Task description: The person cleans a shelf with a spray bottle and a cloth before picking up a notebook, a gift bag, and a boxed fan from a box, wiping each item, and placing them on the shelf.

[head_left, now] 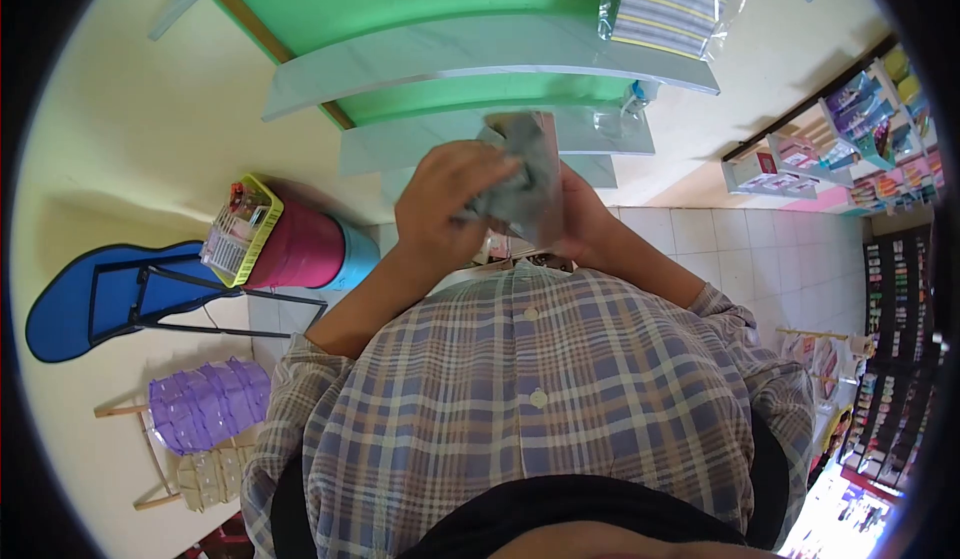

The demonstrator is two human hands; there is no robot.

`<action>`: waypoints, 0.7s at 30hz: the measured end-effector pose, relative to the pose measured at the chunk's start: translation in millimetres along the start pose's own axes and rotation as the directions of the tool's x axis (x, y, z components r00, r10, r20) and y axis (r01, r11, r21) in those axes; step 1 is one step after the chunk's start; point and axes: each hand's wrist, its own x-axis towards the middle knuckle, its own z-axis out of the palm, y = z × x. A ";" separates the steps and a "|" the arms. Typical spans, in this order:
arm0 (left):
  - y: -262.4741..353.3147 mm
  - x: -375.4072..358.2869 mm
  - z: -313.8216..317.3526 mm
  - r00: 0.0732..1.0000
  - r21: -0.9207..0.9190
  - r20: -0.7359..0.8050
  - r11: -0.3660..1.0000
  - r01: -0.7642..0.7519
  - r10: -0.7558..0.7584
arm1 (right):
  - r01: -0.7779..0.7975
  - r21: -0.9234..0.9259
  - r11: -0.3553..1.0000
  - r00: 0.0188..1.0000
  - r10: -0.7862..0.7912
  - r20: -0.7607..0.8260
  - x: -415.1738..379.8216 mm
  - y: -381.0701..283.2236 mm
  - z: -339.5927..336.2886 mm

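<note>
One grey cloth [520, 184], crumpled and motion-blurred, lies against a flat item [551, 174] in front of the lower shelf's [380, 147] front edge. We bunch the cloth in our left hand [445, 199]; our right hand [585, 214] grips the item, fingertips hidden. We cannot identify the item. Our hands block the shelf's mid-edge; a clear container [612, 122] occupies its right end.

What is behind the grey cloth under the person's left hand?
Past the grey cloth, a narrow pinkish edge of a flat item shows, held in the right hand. The rest is covered, so what the item is cannot be told.
</note>
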 end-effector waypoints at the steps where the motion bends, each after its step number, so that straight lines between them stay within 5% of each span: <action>1: 1.4 0.9 1.4 1.000 -0.017 0.003 1.000 -0.005 0.005 | -0.043 -0.277 0.960 0.972 -0.023 -0.232 -11.2 -3.5 30.2; 2: 2.9 -0.6 -1.6 0.989 0.009 0.076 0.991 -0.131 0.130 | -0.153 -0.509 0.847 0.890 -0.107 -0.444 -15.7 -2.2 47.5; 3: 4.5 -1.4 -0.5 0.956 0.025 0.153 0.966 -0.257 0.251 | -0.147 -0.506 0.850 0.882 -0.119 -0.456 -17.8 -0.6 42.3; 6: -1.0 -5.9 1.5 0.850 -0.107 0.296 0.899 -0.425 0.437 | -0.047 -0.511 0.858 0.955 -0.111 -0.275 -19.4 5.5 24.8; 8: -12.1 0.1 4.5 0.853 -0.127 0.303 0.905 -0.406 0.425 | -0.064 -0.786 0.615 0.931 -0.245 -0.269 -16.5 7.4 23.2; 11: -23.4 20.1 7.2 0.887 -0.074 0.351 0.953 -0.293 0.300 | -0.132 -0.830 0.542 0.866 -0.344 -0.363 -16.0 7.1 -3.6; 12: -24.4 25.0 8.2 0.909 -0.001 0.372 0.980 -0.201 0.187 | -0.129 -0.830 0.542 0.863 -0.350 -0.363 -16.9 6.0 -8.9; 15: -14.9 5.6 23.9 0.888 -0.100 0.391 0.970 -0.222 0.243 | 0.186 -0.556 0.810 0.829 -0.433 -0.353 -20.9 12.6 -30.0; 16: -11.1 -2.0 28.9 0.866 -0.173 0.414 0.958 -0.229 0.282 | 0.184 -0.558 0.809 0.827 -0.434 -0.357 -21.4 7.1 -12.8; 18: -11.2 -7.0 32.1 0.853 -0.246 0.401 0.936 -0.251 0.334 | -0.328 -0.770 0.547 0.753 -0.340 -0.563 -22.0 -11.6 24.2; 19: -14.7 -6.4 30.3 0.869 -0.186 0.398 0.953 -0.239 0.295 | -0.131 -0.667 0.733 0.789 -0.330 -0.518 -19.3 -9.4 -4.6; 21: -20.0 -5.1 24.4 0.885 -0.119 0.393 0.968 -0.219 0.249 | -0.056 -0.660 0.749 0.839 -0.323 -0.438 -21.1 -6.1 -9.2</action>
